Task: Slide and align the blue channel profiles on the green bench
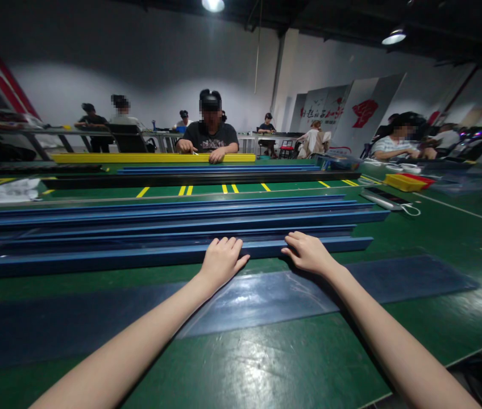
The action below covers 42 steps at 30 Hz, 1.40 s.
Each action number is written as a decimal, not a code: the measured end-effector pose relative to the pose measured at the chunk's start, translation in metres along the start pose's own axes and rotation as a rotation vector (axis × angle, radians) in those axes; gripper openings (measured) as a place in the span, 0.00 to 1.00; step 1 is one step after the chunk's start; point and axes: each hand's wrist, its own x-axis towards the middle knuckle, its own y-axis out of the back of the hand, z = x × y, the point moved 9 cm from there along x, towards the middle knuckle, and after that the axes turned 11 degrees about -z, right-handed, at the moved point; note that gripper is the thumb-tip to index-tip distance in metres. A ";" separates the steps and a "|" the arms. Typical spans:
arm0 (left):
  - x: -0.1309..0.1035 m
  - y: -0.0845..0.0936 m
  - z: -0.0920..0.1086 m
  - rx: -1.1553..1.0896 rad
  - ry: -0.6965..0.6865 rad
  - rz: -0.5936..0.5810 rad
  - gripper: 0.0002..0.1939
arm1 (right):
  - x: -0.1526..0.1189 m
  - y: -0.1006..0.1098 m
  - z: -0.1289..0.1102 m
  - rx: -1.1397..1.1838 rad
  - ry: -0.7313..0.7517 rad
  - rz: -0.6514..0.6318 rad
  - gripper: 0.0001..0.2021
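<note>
The nearest long blue channel (96, 258) lies crosswise in front of me on the green table. Over its near wall my left hand (224, 258) is closed, fingers on the far side and thumb pointing right. Farther right, my right hand (307, 251) grips the same wall, its thumb on my side; part of its fingers is hidden. Between the hands a short stretch of the wall shows. Beneath my forearms a long, clear bluish plastic strip (262, 301) lies flat and shiny on the table.
More blue channels (224, 218) lie parallel just behind. A black strip (207, 180) and a yellow channel (151, 158) lie farther back, where a person (211, 133) works opposite. At right are a phone-like device (388, 199) with a white cable and a yellow tray (405, 182).
</note>
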 end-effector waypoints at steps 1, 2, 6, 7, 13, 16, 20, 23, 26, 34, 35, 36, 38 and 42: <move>0.000 0.000 0.000 0.001 0.000 -0.001 0.14 | 0.000 0.000 0.000 0.001 0.001 -0.001 0.11; 0.000 0.000 0.000 0.001 0.000 -0.003 0.14 | 0.000 0.000 0.000 0.003 0.003 0.000 0.11; -0.001 0.001 -0.001 0.001 0.001 -0.004 0.14 | 0.000 0.002 -0.001 0.009 0.004 0.006 0.11; -0.001 0.001 -0.001 0.000 0.002 -0.004 0.14 | 0.000 0.002 -0.001 0.010 0.002 0.006 0.11; 0.000 0.002 0.000 -0.007 0.001 -0.006 0.14 | 0.000 0.002 -0.001 0.016 -0.006 -0.011 0.11; 0.000 0.001 -0.001 -0.006 0.002 -0.012 0.14 | 0.000 0.001 -0.001 0.010 -0.004 -0.008 0.11; 0.000 0.001 -0.001 -0.012 -0.001 -0.014 0.14 | 0.000 0.002 -0.001 0.002 0.000 0.005 0.11; 0.000 0.001 0.000 -0.011 0.000 -0.010 0.14 | -0.001 0.002 -0.001 0.001 0.002 0.008 0.11; 0.000 0.000 0.000 -0.002 0.001 -0.010 0.14 | -0.001 0.002 -0.001 0.006 -0.003 -0.001 0.11; 0.000 0.000 -0.001 -0.002 -0.002 -0.015 0.14 | -0.001 0.002 -0.001 0.015 -0.005 -0.003 0.11; 0.000 0.000 -0.001 -0.006 -0.001 -0.015 0.14 | -0.001 0.002 -0.001 0.014 -0.005 -0.004 0.11; 0.000 0.000 -0.001 -0.009 0.000 -0.014 0.14 | -0.001 0.002 -0.001 0.013 -0.006 -0.006 0.11; 0.000 0.000 -0.001 -0.015 -0.001 -0.012 0.14 | 0.000 0.001 0.000 0.012 -0.009 -0.011 0.11; 0.000 0.000 -0.001 -0.010 -0.005 -0.011 0.14 | 0.000 0.001 0.000 0.009 -0.012 -0.014 0.11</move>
